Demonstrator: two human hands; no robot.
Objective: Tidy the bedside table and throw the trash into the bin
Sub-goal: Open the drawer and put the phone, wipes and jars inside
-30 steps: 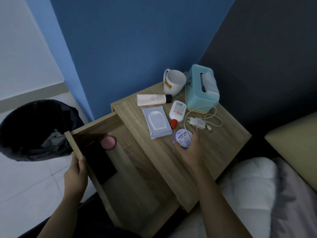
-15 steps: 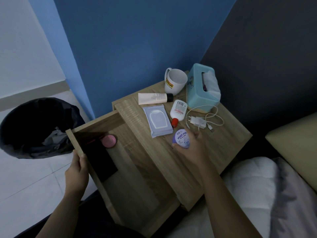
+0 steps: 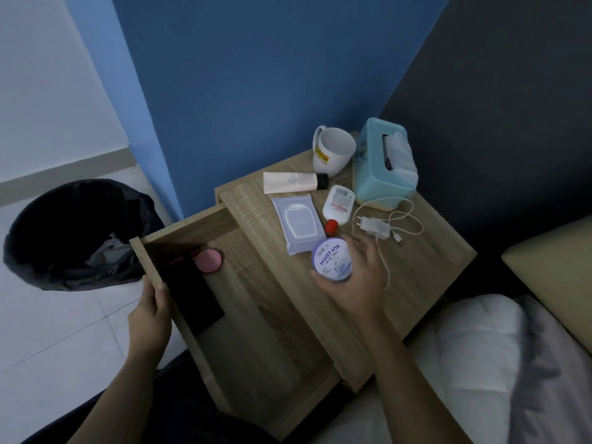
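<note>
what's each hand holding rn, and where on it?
Right hand grips the purple cream jar around its side wall, lid up. Left hand holds the open drawer by its front panel's top edge.

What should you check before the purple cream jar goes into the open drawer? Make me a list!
1. Jar held firmly: ok, the right hand wraps the purple jar.
2. Jar lid closed: ok, the lid is on.
3. Drawer open: ok, the left hand holds the drawer by its front edge.
4. Free space in the drawer: ok, bare wood lies beside the pink round case and the dark flat item.
5. Path clear: ok, nothing stands between jar and drawer.
6. Charger cable clear of the right hand: cannot tell, it runs close by the fingers.
</note>
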